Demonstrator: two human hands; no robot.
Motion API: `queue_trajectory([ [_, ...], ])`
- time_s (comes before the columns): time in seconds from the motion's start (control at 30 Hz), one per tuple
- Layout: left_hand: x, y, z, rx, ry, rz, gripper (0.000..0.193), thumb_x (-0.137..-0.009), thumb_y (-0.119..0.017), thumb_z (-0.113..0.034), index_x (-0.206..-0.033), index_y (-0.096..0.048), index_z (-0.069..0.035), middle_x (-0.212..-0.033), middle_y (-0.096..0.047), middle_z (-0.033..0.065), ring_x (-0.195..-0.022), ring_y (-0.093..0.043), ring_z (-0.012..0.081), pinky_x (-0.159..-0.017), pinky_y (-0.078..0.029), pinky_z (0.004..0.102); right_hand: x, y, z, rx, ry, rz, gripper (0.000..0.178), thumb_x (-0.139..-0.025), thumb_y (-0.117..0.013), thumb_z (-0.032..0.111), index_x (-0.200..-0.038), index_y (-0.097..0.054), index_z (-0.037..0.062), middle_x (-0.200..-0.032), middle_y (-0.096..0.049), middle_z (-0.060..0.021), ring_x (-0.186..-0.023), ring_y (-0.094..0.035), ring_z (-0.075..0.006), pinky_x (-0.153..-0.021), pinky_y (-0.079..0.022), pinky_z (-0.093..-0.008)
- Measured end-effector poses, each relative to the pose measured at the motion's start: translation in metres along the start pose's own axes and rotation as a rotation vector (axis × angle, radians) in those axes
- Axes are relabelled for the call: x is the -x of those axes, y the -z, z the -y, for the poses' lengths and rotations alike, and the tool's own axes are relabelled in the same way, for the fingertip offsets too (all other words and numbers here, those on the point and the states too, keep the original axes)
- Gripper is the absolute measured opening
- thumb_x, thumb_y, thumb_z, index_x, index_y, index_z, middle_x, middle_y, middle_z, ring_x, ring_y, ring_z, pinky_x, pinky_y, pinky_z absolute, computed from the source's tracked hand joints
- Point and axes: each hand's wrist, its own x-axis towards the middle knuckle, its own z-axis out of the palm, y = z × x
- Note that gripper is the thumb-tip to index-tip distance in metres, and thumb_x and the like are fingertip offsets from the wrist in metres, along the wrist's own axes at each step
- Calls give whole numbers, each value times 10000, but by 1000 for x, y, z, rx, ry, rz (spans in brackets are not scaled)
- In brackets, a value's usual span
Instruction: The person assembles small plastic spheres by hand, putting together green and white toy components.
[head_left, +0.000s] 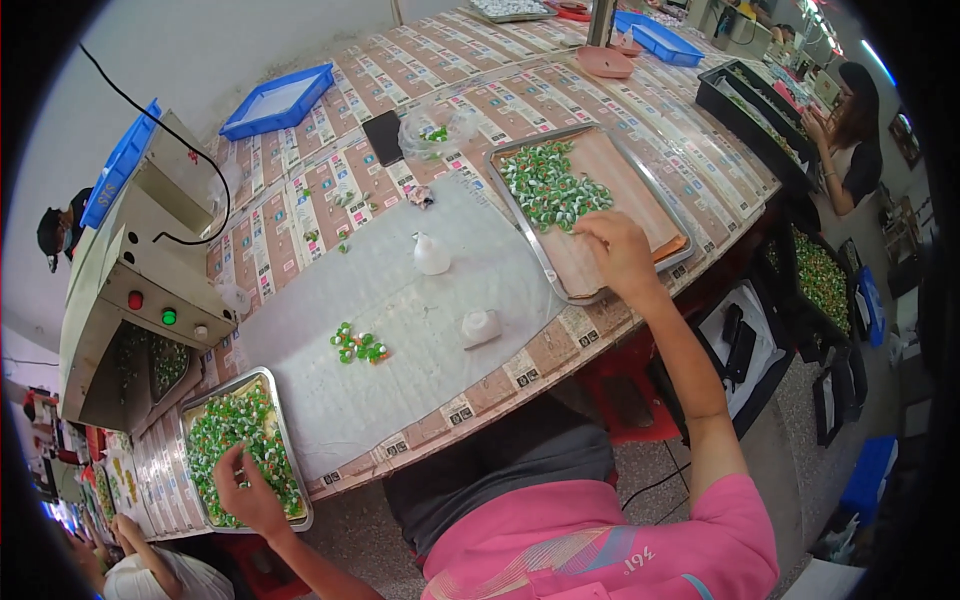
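My left hand [248, 492] is over the near-left metal tray [309, 508], which is heaped with small green-and-white pieces [225, 425], some with orange spots. Its fingers are bent together in a pinch; whatever they hold is too small to make out. At the right, my right hand [622, 255] reaches over a second metal tray [560, 285] lined with brownish paper. The fingertips are drawn together at the lower edge of a patch of similar green-and-white pieces [555, 185]. Anything between them is hidden.
A translucent sheet [400, 400] between the trays bears a small green-and-white cluster [358, 344], a white squeeze bottle [431, 255] and a pale block [481, 328]. Beyond lie a phone [383, 138] and plastic bag [440, 128]. A button-fitted machine [140, 290] stands left; co-workers sit either side.
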Motion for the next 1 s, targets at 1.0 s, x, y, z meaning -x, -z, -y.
queue_trajectory([
  [1.0,-14,-124,-68,156,-264,416,200,-765,-645,19,-954,-658,-46,-954,-622,128,-895,-570,324,-803,-470,389,51,-4,120,-763,-341,379,180,-825,-676,-27,-1004,-677,-17,-960,-627,-36,-842,-607,-87,-703,-485,-210],
])
